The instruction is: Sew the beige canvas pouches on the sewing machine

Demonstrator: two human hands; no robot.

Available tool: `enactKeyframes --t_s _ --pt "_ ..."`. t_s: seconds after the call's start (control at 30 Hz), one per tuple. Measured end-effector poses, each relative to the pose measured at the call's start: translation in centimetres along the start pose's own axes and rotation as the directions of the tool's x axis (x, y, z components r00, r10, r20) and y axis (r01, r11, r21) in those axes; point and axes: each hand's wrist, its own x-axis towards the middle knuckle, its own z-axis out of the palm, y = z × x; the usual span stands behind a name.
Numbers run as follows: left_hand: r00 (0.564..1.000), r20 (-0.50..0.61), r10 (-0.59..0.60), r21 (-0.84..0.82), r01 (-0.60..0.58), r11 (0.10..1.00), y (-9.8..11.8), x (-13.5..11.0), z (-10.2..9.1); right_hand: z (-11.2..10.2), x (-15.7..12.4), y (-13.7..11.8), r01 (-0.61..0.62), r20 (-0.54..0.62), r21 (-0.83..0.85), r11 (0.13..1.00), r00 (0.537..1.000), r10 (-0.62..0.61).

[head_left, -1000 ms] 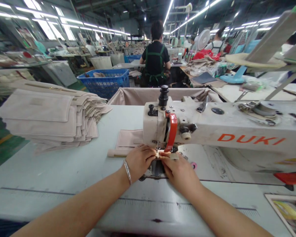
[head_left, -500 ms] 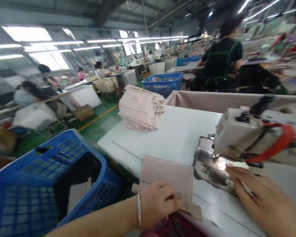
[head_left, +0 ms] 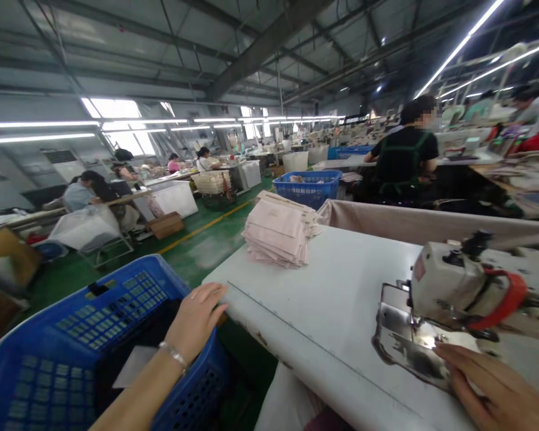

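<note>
My left hand (head_left: 200, 317) is held out over the right rim of the blue basket (head_left: 161, 272), by the left corner of the white table (head_left: 341, 287). Its fingers are apart, with nothing visible in them. In the basket lies a flat pale piece (head_left: 135, 365), partly behind my forearm. My right hand (head_left: 494, 377) rests at the sewing machine (head_left: 444, 281), fingers stretched out and their tips by the lit metal plate (head_left: 406, 344). Whether something small lies under that palm, I cannot tell. A stack of pale pink fabric pieces (head_left: 278, 230) sits at the table's far left edge.
Behind the table runs a pink cloth-lined trough (head_left: 377, 221). Another blue basket (head_left: 308, 188) stands on the green floor beyond. A co-worker in a dark apron (head_left: 399, 152) sits ahead with their back to me. Pale cloth (head_left: 287, 398) hangs below the front table edge.
My left hand has left the table front for the basket rim and let go of the pink fabric piece, which no longer shows on the table. My right hand stays by the machine.
</note>
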Motion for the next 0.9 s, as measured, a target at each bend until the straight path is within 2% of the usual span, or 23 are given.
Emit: enactKeyframes --t_s 0.1,0.2,0.27,0.33,0.43,0.5,0.6,0.7,0.77,0.8,0.83,0.9 --pt "0.988 -0.045 0.146 -0.062 -0.149 0.987 3.8 8.6 2.8 -0.7 -0.2 0.0 0.175 0.080 -0.097 0.980 0.983 -0.168" --pt "0.980 -0.090 0.176 -0.064 -0.182 0.981 6.7 16.9 4.9 -1.0 -0.2 -0.4 0.172 0.092 -0.162 0.972 0.983 -0.159" --pt "0.983 -0.095 0.157 -0.048 -0.162 0.986 7.6 20.8 5.8 -0.9 -0.1 -0.7 0.161 0.104 -0.189 0.969 0.984 -0.144" --pt "0.987 -0.069 0.144 -0.032 -0.146 0.989 7.9 23.2 6.1 -0.8 0.1 -1.1 0.157 0.107 -0.203 0.967 0.985 -0.137" --pt "0.990 -0.035 0.138 -0.024 -0.139 0.990 7.5 24.8 5.4 -1.0 0.7 -1.9 0.155 0.101 -0.196 0.968 0.985 -0.137" --pt "0.990 -0.060 0.128 -0.036 -0.130 0.991 7.0 25.6 3.8 -1.4 1.4 -2.8 0.152 0.107 -0.155 0.976 0.985 -0.136" --pt "0.975 -0.204 0.092 -0.083 -0.111 0.990 6.5 27.6 0.3 -2.0 2.5 -4.5 0.067 0.058 -0.036 0.997 0.996 -0.065" --pt "0.916 -0.388 0.106 -0.138 -0.171 0.976 7.6 28.9 -3.0 -2.4 3.5 -5.8 -0.002 -0.001 0.011 1.000 1.000 0.002" --pt "0.885 -0.430 0.176 -0.152 -0.263 0.953 9.5 28.0 -4.1 -2.9 3.9 -6.1 -0.007 -0.014 0.001 1.000 1.000 0.007" --pt "0.882 -0.415 0.224 -0.158 -0.312 0.937 10.8 26.8 -4.0 -3.2 4.1 -6.2 -0.004 -0.021 0.003 1.000 1.000 0.004" --pt "0.885 -0.371 0.280 -0.167 -0.361 0.918 12.1 25.1 -3.6 -3.6 4.2 -6.3 0.001 -0.028 0.008 1.000 1.000 -0.001" --pt "0.922 -0.190 0.336 -0.241 -0.376 0.895 14.5 20.6 -1.2 -4.0 4.3 -6.3 0.020 -0.036 0.024 1.000 0.999 -0.019"
